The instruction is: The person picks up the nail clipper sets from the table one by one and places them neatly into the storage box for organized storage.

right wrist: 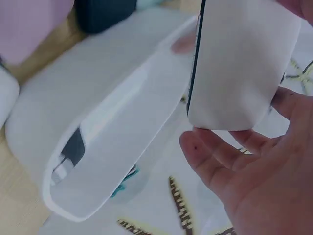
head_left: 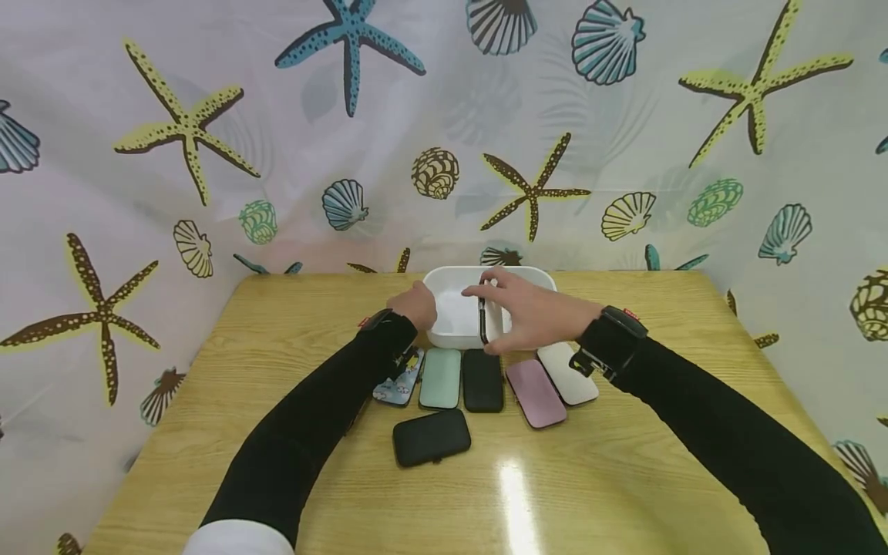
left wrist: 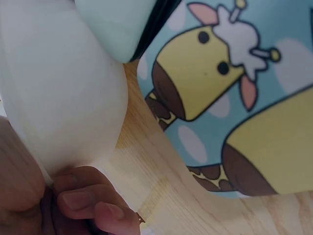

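My left hand (head_left: 416, 306) grips the left rim of a white plastic basin (head_left: 451, 339); in the left wrist view its fingers curl at the edge of the basin wall (left wrist: 63, 83). Over the basin, my right hand (head_left: 530, 308) holds a slim white case (head_left: 493, 314) on its edge, thumb and fingers at opposite ends. The right wrist view shows the case's smooth face (right wrist: 239, 63) and dark seam. Inside the basin, a dark piece (right wrist: 74, 147) with a silvery part beside it is partly visible.
In front of the basin lie a giraffe-print case (head_left: 395, 391), a mint case (head_left: 440, 378), a black case (head_left: 483, 381), a pink case (head_left: 536, 393) and another white case (head_left: 565, 375). A second black case (head_left: 432, 438) lies nearer me. A patterned curtain (head_left: 416, 231) hangs behind the wooden table (head_left: 298, 324).
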Motion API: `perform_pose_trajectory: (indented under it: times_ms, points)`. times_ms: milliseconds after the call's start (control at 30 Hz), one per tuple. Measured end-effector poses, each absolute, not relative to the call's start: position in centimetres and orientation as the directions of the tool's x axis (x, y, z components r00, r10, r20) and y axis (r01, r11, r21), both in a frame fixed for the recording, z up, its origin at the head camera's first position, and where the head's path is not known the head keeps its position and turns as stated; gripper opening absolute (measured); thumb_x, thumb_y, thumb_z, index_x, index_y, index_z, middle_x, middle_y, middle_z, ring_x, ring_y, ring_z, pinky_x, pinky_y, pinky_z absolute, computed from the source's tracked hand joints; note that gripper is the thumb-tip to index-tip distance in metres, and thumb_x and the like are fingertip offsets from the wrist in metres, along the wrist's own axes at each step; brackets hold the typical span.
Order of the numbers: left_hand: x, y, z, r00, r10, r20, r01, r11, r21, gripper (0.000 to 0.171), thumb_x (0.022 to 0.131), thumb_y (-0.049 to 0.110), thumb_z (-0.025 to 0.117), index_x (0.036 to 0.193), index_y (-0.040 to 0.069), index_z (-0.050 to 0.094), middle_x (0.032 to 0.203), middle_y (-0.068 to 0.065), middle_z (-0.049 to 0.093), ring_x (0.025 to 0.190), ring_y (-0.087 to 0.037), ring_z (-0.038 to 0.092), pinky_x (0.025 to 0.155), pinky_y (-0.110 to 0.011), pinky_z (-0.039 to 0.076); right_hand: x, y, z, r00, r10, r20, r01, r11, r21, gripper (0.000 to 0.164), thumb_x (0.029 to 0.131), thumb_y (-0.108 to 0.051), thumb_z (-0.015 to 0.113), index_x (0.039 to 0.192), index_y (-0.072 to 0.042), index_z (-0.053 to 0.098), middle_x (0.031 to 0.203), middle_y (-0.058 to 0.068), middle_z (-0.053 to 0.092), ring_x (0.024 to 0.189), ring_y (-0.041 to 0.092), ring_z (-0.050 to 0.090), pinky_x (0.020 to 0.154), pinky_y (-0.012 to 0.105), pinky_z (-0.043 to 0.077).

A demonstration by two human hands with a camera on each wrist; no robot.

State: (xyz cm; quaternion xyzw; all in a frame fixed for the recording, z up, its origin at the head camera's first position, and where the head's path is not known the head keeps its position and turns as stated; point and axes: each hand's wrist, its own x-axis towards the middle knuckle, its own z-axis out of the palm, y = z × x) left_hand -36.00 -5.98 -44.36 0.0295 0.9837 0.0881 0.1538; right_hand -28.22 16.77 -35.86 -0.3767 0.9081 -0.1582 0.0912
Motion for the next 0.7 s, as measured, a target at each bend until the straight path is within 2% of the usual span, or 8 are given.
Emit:
perform_pose_trajectory:
  times_ms: [133, 300, 533, 700]
  points:
    - [-35.6, -6.0, -43.9, -0.952, 0.087, -0.295, 0.035, 0.983, 0.178, 0.054, 0.105, 0.020, 0.047, 0.147, -0.010, 0.029, 0.094, -0.014, 0.068, 0.073, -0.024, 0.060, 0.078, -0.040, 0.048, -31.2, 16.9, -36.6, -0.728, -0.683, -0.057, -0.617, 0.689, -0.380, 0.079, 0.082, -0.049, 0.078, 0.148, -0.019, 0.046, 0.156, 0.016, 0.027, 0.119, 0.028, 0.054, 0.095, 0.046, 0.048]
    - [-35.6, -5.9, -44.2, -0.954, 0.084, -0.288, 0.036, 0.985, 0.168, 0.055, 0.105, 0.021, 0.047, 0.148, -0.009, 0.029, 0.098, -0.014, 0.069, 0.076, -0.024, 0.061, 0.080, -0.040, 0.049, -33.8, 16.3, -38.1, -0.729, -0.680, -0.083, -0.604, 0.695, -0.391, 0.075, 0.086, -0.041, 0.076, 0.147, -0.009, 0.046, 0.154, 0.020, 0.030, 0.132, 0.034, 0.043, 0.100, 0.049, 0.044]
    - [-35.2, -5.7, -43.6, -0.954, 0.071, -0.292, 0.021, 0.985, 0.172, 0.052, 0.105, 0.021, 0.049, 0.145, -0.008, 0.033, 0.099, -0.014, 0.069, 0.074, -0.023, 0.060, 0.069, -0.036, 0.046, -36.0, 15.2, -40.0, -0.745, -0.658, -0.108, -0.555, 0.701, -0.447, 0.074, 0.086, -0.033, 0.078, 0.145, -0.003, 0.044, 0.149, 0.016, 0.034, 0.133, 0.032, 0.042, 0.105, 0.046, 0.041]
    - [-34.9, -5.8, -43.2, -0.951, 0.075, -0.301, 0.021, 0.983, 0.180, 0.053, 0.105, 0.020, 0.047, 0.147, -0.009, 0.030, 0.097, -0.014, 0.069, 0.071, -0.022, 0.058, 0.066, -0.035, 0.044, -36.5, 15.3, -41.3, -0.741, -0.653, -0.157, -0.555, 0.727, -0.405, 0.072, 0.086, -0.032, 0.078, 0.141, 0.001, 0.045, 0.146, 0.020, 0.039, 0.129, 0.032, 0.045, 0.107, 0.045, 0.040]
